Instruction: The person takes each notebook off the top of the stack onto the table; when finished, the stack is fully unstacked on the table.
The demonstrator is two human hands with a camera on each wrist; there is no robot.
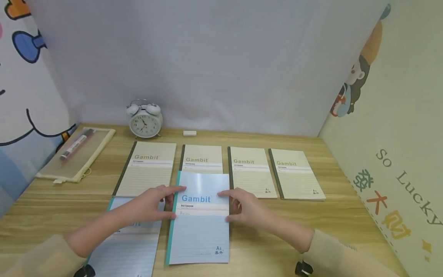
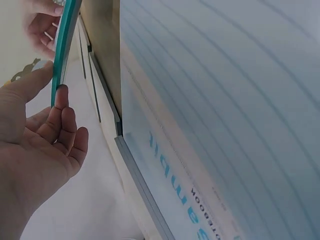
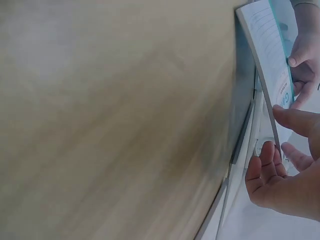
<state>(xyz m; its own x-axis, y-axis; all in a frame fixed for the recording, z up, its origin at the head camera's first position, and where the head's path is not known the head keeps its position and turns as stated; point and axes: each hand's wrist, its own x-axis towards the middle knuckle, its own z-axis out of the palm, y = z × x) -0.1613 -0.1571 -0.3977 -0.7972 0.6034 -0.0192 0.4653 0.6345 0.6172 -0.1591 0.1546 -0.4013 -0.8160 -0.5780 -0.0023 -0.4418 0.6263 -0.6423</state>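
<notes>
Between both hands is a blue Gambit notebook with a teal spine, its cover facing up. My left hand pinches its spine side, thumb on the cover edge and other fingers curled beneath, as the left wrist view shows at the teal spine. On the opposite edge, my right hand grips in the same way. Seen from the right wrist, the notebook is tilted and raised off the table. Under my left forearm lies another blue notebook, partly covered by the arm.
Several cream notebooks with dark spines stand in a row behind, including one at the left and one at the right. A white alarm clock, an eraser and a mesh pouch with a marker lie along the back.
</notes>
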